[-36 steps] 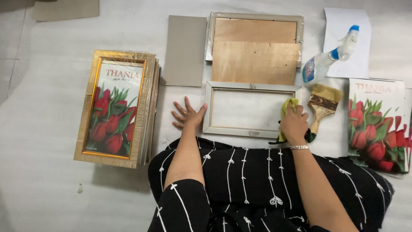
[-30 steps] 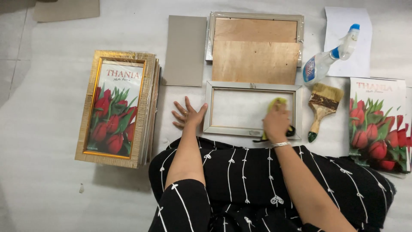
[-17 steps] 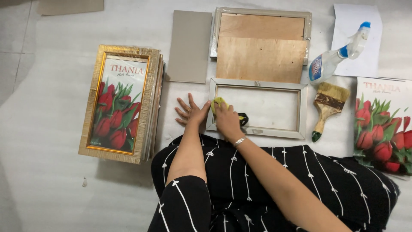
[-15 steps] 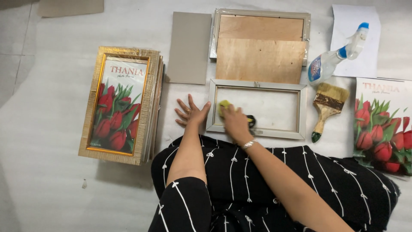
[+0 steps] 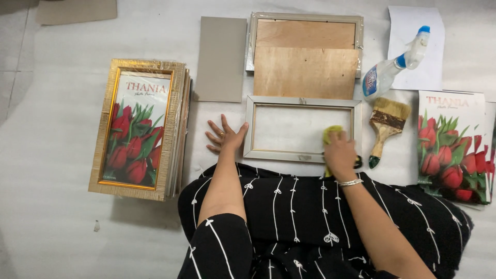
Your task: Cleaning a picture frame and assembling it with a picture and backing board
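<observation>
- the silver picture frame lies flat on the white floor covering, directly in front of the person's lap.
- the left hand rests flat with fingers spread, released, touching the frame's left edge.
- the right hand is clenched around a yellow cloth, pressing it on the glass at the frame's right end.
- just right of the frame lies a paintbrush; above it, a spray bottle lies tilted on a white sheet.
- behind the frame sit a plywood backing board, partly covering another frame, and a grey card.
- a stack of gold frames with a tulip print stands well to the left; tulip prints lie at the far right.
</observation>
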